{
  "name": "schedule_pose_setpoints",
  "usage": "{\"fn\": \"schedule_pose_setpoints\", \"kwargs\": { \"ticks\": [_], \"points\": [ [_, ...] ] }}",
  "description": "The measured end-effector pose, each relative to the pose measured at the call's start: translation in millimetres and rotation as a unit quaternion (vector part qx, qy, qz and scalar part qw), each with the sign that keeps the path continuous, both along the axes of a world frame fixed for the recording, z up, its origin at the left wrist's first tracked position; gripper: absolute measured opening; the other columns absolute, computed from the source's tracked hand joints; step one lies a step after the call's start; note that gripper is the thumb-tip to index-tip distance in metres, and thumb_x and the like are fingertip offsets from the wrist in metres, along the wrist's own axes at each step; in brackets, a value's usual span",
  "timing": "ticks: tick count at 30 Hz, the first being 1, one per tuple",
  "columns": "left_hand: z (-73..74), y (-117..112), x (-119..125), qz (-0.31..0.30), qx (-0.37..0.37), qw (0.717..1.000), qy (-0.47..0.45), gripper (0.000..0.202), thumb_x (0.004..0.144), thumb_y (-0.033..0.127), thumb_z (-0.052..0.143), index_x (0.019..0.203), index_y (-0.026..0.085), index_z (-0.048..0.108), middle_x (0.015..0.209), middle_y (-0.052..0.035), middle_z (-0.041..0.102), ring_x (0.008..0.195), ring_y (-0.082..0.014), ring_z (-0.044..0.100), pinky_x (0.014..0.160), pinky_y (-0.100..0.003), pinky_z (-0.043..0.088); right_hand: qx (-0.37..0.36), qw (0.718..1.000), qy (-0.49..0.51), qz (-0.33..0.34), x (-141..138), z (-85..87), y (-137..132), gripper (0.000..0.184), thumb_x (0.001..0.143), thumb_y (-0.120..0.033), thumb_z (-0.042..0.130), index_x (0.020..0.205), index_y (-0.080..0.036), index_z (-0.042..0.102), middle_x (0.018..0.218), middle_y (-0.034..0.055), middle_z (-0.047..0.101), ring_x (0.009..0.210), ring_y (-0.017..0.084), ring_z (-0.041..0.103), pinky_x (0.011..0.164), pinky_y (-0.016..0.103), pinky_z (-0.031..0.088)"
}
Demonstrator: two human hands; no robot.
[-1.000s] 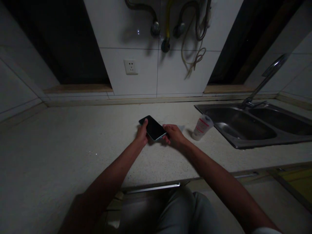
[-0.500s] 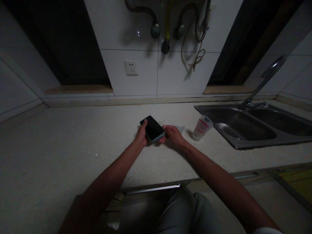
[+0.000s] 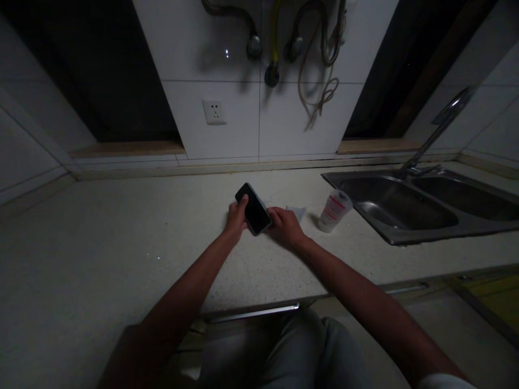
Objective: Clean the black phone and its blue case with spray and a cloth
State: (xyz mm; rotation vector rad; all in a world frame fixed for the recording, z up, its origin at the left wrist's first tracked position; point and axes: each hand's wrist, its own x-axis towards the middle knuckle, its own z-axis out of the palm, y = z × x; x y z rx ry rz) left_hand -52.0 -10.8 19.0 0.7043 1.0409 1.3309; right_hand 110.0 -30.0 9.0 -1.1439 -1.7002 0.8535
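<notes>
A smartphone [image 3: 256, 213] with a dark screen is held above the counter, its face up and tilted. My left hand [image 3: 237, 217] is closed round its left side, with the thumb lying on the screen. At the lower right corner of the phone, my right hand [image 3: 285, 222] is closed, thumb and fingers pinching the edge. What lies under the phone is hidden. Just behind my right hand is a small pale flat piece [image 3: 299, 212], perhaps paper or film. Farther right, a clear plastic cup [image 3: 333, 212] with pink-red print leans on the counter.
The pale speckled countertop [image 3: 101, 243] runs along a tiled wall. On the right sits a double steel sink [image 3: 397, 208] with a tall faucet [image 3: 436, 127]. A wall socket [image 3: 214, 112], pipes and a looped cord [image 3: 324, 97] are ahead. A metal handle [image 3: 255, 313] lines the front edge.
The phone has turned clockwise and tilted more steeply, with its top edge raised. Both hands turned with it and keep hold. The view has shifted slightly.
</notes>
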Motion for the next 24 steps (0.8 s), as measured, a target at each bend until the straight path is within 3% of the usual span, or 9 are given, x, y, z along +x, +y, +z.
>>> {"fn": "schedule_pose_setpoints", "kwargs": {
  "ticks": [4,7,11,15,18,24],
  "points": [
    [8.1,-10.9,2.0,-0.004,0.011,0.996,0.093,0.062,0.067,0.046,0.086,0.111,0.02,0.051,0.107,-0.0114,0.069,0.096,-0.0251,0.069,0.08,-0.043,0.059,0.081,0.993,-0.088,-0.003,2.9,2.9,-4.1,0.038,0.097,-0.048,0.045,0.08,-0.021,0.067,0.064,0.0024,0.065,0.061,0.017,0.063,0.062,0.026,0.045],
    [15.5,-18.8,2.4,-0.035,0.002,0.989,0.143,0.071,0.06,0.045,0.091,0.112,0.022,0.048,0.116,-0.0143,0.067,0.098,-0.0288,0.069,0.078,-0.045,0.059,0.108,0.989,-0.097,0.009,4.7,3.8,-6.1,0.037,0.098,-0.046,0.044,0.089,-0.022,0.07,0.066,0.0037,0.067,0.062,0.018,0.064,0.062,0.026,0.045],
    [22.0,-22.9,-1.4,-0.058,-0.001,0.981,0.186,0.072,0.061,0.046,0.089,0.115,0.023,0.048,0.118,-0.0153,0.065,0.098,-0.0308,0.068,0.077,-0.048,0.059,0.124,0.985,-0.116,0.018,4.7,3.9,-8.6,0.037,0.099,-0.044,0.043,0.101,-0.02,0.071,0.073,0.0068,0.072,0.064,0.019,0.066,0.065,0.028,0.047],
    [22.6,-20.9,-7.1,-0.091,0.019,0.982,0.167,0.064,0.064,0.039,0.088,0.115,0.023,0.052,0.107,-0.0123,0.068,0.093,-0.0286,0.069,0.077,-0.046,0.058,0.124,0.984,-0.126,0.033,3.1,5.4,-10.3,0.036,0.099,-0.043,0.044,0.108,-0.02,0.07,0.084,0.0085,0.074,0.069,0.019,0.067,0.069,0.029,0.049],
    [20.7,-17.6,-10.7,-0.132,0.035,0.983,0.124,0.06,0.064,0.034,0.088,0.114,0.024,0.057,0.101,-0.0106,0.071,0.089,-0.0259,0.07,0.079,-0.045,0.058,0.118,0.985,-0.125,0.033,4.2,6.1,-7.7,0.035,0.098,-0.044,0.043,0.102,-0.021,0.07,0.079,0.0064,0.072,0.068,0.019,0.065,0.068,0.028,0.047],
    [18.4,-15.1,-9.5,-0.095,0.033,0.991,0.086,0.057,0.065,0.025,0.084,0.113,0.02,0.055,0.102,-0.0108,0.07,0.084,-0.0245,0.07,0.077,-0.047,0.059,0.088,0.991,-0.096,-0.02,10.2,2.7,3.1,0.04,0.097,-0.047,0.038,0.083,-0.02,0.065,0.069,0.0037,0.066,0.065,0.017,0.061,0.062,0.026,0.043]
  ]
}}
